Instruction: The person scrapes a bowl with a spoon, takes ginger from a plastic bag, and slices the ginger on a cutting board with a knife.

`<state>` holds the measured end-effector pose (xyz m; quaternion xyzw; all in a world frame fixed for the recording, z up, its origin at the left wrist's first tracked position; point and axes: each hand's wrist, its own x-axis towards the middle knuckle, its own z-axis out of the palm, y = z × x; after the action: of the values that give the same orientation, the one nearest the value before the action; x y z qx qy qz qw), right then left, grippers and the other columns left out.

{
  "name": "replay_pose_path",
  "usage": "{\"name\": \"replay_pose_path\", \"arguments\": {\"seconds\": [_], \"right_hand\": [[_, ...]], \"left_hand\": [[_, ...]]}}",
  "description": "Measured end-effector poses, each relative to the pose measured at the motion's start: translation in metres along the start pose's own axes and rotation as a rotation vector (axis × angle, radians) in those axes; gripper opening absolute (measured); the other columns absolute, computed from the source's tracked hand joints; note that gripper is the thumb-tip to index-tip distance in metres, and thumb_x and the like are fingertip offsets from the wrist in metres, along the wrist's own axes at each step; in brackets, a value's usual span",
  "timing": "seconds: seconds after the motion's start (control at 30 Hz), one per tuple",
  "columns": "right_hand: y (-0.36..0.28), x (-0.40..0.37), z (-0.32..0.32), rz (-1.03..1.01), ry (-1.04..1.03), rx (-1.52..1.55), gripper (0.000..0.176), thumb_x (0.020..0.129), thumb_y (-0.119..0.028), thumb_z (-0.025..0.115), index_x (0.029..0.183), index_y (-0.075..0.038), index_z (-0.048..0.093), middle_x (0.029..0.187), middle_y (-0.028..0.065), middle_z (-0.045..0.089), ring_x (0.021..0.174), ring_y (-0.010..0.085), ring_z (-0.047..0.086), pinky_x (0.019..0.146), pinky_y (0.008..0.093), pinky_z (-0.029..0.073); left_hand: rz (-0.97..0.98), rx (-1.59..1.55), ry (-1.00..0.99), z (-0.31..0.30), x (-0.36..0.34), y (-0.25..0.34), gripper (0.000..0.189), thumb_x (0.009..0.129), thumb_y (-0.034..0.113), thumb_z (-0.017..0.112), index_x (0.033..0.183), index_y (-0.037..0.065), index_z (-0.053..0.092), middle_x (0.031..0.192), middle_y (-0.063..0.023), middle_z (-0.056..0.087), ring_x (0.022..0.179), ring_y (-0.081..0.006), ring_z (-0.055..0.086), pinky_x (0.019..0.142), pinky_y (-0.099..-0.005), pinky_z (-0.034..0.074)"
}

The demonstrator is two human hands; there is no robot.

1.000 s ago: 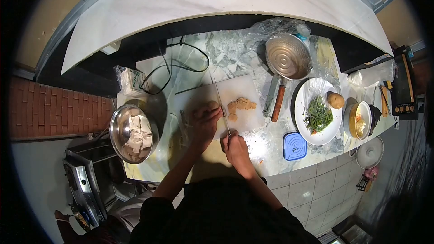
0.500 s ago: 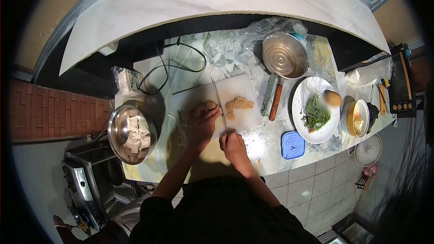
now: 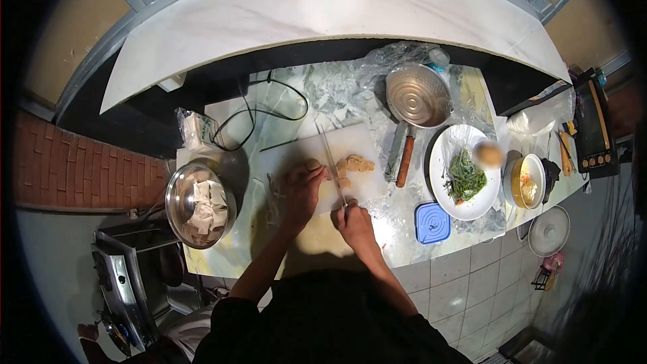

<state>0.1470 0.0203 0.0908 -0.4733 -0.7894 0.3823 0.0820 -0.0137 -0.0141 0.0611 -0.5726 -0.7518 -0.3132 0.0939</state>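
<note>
My right hand (image 3: 357, 226) is wrapped round the handle of a kitchen knife (image 3: 330, 154), whose long blade points away from me across a white cutting board (image 3: 290, 155). Just left of the blade, my left hand (image 3: 304, 192) is closed on a rounded brown piece of food (image 3: 312, 163), fingertips near the knife. Light-brown slices (image 3: 355, 164) lie on the board to the right of the blade. The fingers of my left hand partly cover the brown piece.
Left stands a steel bowl (image 3: 174, 212) with pale blocks. On the right are a saucepan (image 3: 418, 98), a white plate (image 3: 441, 189) of cut greens, a blue lid (image 3: 432, 223) and a yellow-white bowl (image 3: 517, 185). A black cable (image 3: 306, 104) loops behind the board. Another person's hand (image 3: 87, 331) shows lower left.
The knife and my right hand have shifted slightly right, the blade angling away from the piece under my left hand. My left hand stays in place. The whole view has tilted a little.
</note>
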Motion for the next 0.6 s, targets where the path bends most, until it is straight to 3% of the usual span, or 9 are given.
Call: {"name": "replay_pose_path", "arguments": {"seconds": [0.07, 0.13, 0.17, 0.2, 0.27, 0.5, 0.6], "right_hand": [[0.002, 0.004, -0.001, -0.061, 0.066, 0.032, 0.029, 0.091, -0.021, 0.053, 0.092, 0.007, 0.056, 0.075, 0.0290, 0.062, 0.076, 0.0466, 0.063, 0.069, 0.0509, 0.052], [0.004, 0.012, -0.011, 0.033, -0.023, 0.332, 0.030, 0.096, -0.026, 0.053, 0.092, 0.004, 0.052, 0.056, 0.0195, 0.056, 0.039, 0.0302, 0.053, 0.042, 0.0402, 0.046], [0.005, 0.016, -0.018, 0.275, -0.234, 0.520, 0.034, 0.100, -0.032, 0.047, 0.085, -0.001, 0.049, 0.049, 0.0089, 0.046, 0.030, 0.0156, 0.039, 0.031, 0.0321, 0.036], [0.006, 0.017, -0.025, 0.272, -0.233, 0.518, 0.034, 0.100, -0.032, 0.047, 0.085, -0.001, 0.049, 0.049, 0.0089, 0.046, 0.030, 0.0156, 0.039, 0.031, 0.0321, 0.036], [0.009, 0.017, -0.033, 0.353, -0.392, 0.946, 0.034, 0.102, -0.033, 0.041, 0.080, -0.007, 0.044, 0.049, 0.0032, 0.040, 0.031, 0.0114, 0.034, 0.029, 0.0284, 0.030], [0.015, 0.021, -0.046, 0.522, -0.499, 1.247, 0.031, 0.103, -0.030, 0.037, 0.081, -0.008, 0.043, 0.052, -0.0003, 0.038, 0.033, 0.0073, 0.026, 0.029, 0.0230, 0.027], [0.015, 0.019, -0.049, 0.400, -0.459, 1.156, 0.026, 0.101, -0.026, 0.039, 0.084, -0.008, 0.046, 0.052, -0.0004, 0.039, 0.033, 0.0078, 0.029, 0.029, 0.0237, 0.028]], "left_hand": [[-0.019, 0.042, -0.078, -0.002, 0.000, 0.000, 0.024, 0.081, 0.016, 0.065, 0.104, 0.015, 0.071, 0.106, 0.0068, 0.069, 0.097, -0.0169, 0.055, 0.087, -0.0355, 0.036], [-0.019, -0.002, -0.082, 0.004, -0.002, -0.005, 0.025, 0.081, 0.016, 0.065, 0.105, 0.015, 0.071, 0.107, 0.0063, 0.069, 0.098, -0.0175, 0.055, 0.088, -0.0356, 0.036], [-0.023, -0.050, -0.089, 0.008, -0.004, -0.006, 0.025, 0.081, 0.016, 0.065, 0.106, 0.014, 0.071, 0.108, 0.0058, 0.068, 0.098, -0.0181, 0.055, 0.089, -0.0357, 0.036], [-0.023, -0.050, -0.085, 0.006, -0.002, -0.004, 0.025, 0.081, 0.016, 0.065, 0.106, 0.014, 0.071, 0.108, 0.0058, 0.068, 0.098, -0.0181, 0.055, 0.089, -0.0357, 0.036], [-0.037, -0.107, -0.107, 0.001, -0.001, -0.001, 0.028, 0.081, 0.016, 0.065, 0.109, 0.014, 0.070, 0.109, 0.0047, 0.068, 0.099, -0.0193, 0.054, 0.090, -0.0359, 0.036], [-0.030, -0.129, -0.097, 0.007, -0.004, -0.004, 0.029, 0.082, 0.013, 0.063, 0.111, 0.014, 0.069, 0.110, 0.0042, 0.067, 0.100, -0.0199, 0.054, 0.091, -0.0359, 0.036], [-0.019, -0.086, -0.128, 0.002, 0.000, 0.001, 0.028, 0.083, 0.011, 0.063, 0.110, 0.012, 0.069, 0.112, 0.0033, 0.067, 0.101, -0.0205, 0.054, 0.091, -0.0359, 0.037]]}}
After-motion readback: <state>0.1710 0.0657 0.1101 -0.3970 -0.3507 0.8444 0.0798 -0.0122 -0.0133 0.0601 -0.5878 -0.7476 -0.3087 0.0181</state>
